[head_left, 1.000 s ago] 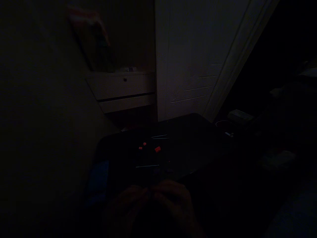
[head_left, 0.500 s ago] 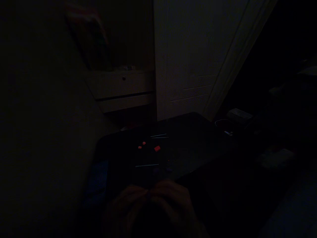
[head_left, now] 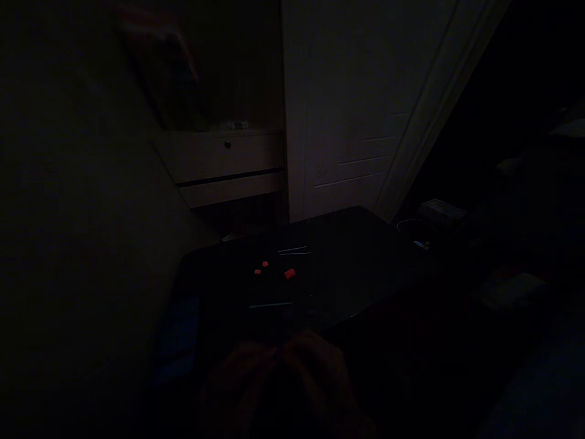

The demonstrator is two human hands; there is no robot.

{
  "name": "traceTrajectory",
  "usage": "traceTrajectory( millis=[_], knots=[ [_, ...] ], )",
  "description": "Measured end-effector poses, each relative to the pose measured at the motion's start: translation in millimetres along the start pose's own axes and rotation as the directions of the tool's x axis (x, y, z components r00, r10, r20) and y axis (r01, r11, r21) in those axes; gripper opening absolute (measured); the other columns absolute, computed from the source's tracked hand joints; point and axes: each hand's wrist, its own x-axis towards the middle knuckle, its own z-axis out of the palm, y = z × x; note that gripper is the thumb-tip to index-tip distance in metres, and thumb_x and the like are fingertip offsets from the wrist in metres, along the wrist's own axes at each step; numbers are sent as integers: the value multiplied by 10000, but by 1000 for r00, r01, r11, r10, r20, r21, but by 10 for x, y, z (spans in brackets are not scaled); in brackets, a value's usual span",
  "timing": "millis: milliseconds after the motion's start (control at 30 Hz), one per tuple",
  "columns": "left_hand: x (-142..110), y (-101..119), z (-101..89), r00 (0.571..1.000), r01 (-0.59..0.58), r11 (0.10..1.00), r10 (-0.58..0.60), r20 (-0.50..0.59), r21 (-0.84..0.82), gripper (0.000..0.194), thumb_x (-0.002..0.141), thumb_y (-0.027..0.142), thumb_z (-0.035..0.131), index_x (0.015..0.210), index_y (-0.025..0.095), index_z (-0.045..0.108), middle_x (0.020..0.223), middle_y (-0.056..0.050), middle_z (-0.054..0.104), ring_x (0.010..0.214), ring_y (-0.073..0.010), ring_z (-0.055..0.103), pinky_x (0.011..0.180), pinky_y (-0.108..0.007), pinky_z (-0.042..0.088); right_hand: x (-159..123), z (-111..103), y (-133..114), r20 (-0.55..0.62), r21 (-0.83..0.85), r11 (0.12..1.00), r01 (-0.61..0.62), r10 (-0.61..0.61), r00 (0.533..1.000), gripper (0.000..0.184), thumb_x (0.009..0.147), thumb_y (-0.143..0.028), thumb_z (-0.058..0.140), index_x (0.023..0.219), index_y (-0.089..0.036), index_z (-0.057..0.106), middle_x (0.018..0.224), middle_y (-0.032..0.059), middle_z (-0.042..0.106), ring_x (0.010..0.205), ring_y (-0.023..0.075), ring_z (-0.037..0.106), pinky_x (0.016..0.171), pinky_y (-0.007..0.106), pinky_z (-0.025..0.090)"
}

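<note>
The scene is very dark. My left hand (head_left: 240, 375) and my right hand (head_left: 317, 369) meet fingertip to fingertip at the near edge of a dark table (head_left: 356, 256). Both are closed in a pinch around something small and dark that I cannot make out. Just beyond them lies a thin stick-like tool (head_left: 270, 305). Farther off are a red block (head_left: 289, 274), two small orange-red pieces (head_left: 261, 268) and a pair of thin pale sticks (head_left: 294, 250). Faint dark purplish lumps (head_left: 287, 313) rest close to my fingers.
A bluish flat object (head_left: 178, 335) lies at the table's left side. Behind the table stand a drawer unit (head_left: 228, 155) and a pale door (head_left: 342, 122). On the right a box (head_left: 442, 210) and a white cable (head_left: 406, 221) show dimly.
The picture over my hands has grown darker. Both hands stay together in nearly the same place, and the things on the table have not moved.
</note>
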Motion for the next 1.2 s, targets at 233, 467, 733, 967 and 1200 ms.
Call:
traceTrajectory(
  millis=[233, 467, 733, 967, 1200],
  knots=[
    [31, -87, 4, 994, 104, 994, -104, 27, 10, 265, 945, 531, 753, 1038, 338, 908, 1111, -30, 885, 990, -251, 864, 905, -292, 706, -4, 6, 60, -1, 57, 990, -128, 128, 992, 207, 1011, -511, 785, 1085, -332, 857, 1008, -15, 886, 919, 203, 853, 873, 233, 657],
    [52, -14, -90, 991, 20, 1000, -21, 130, 11, 299, 1009, 507, 672, 1112, 342, 900, 1153, -44, 887, 1025, -267, 864, 973, -339, 690, 94, -25, 78, 72, 222, 975, 11, -27, 997, 47, 1025, -310, 806, 1036, -288, 847, 999, -16, 866, 916, 151, 832, 900, 192, 624],
    [44, -67, -34, 994, 46, 999, -47, 100, 14, 339, 1008, 561, 668, 993, 318, 905, 988, -30, 877, 891, -202, 863, 832, -205, 690, 66, -53, 133, 144, 136, 990, 39, -59, 988, 199, 1062, -385, 751, 1228, -330, 847, 1131, 33, 836, 1003, 180, 820, 911, 232, 652],
    [3, -29, -3, 998, 59, 997, -58, -12, 42, 361, 948, 649, 712, 1011, 352, 908, 1038, -19, 897, 946, -245, 866, 918, -296, 700, 73, -66, 169, 122, 166, 984, 58, -79, 989, 141, 1043, -356, 783, 1156, -308, 854, 1080, 14, 856, 965, 172, 831, 914, 222, 649],
    [-5, 8, -3, 987, 161, 987, -161, -4, -14, 305, 896, 608, 768, 885, 337, 907, 954, -11, 898, 870, -262, 869, 857, -323, 722, 86, -149, 53, 171, 63, 991, 117, -127, 977, 126, 1076, -364, 734, 1094, -261, 805, 1019, 17, 828, 912, 175, 809, 873, 236, 650]
  ],
)
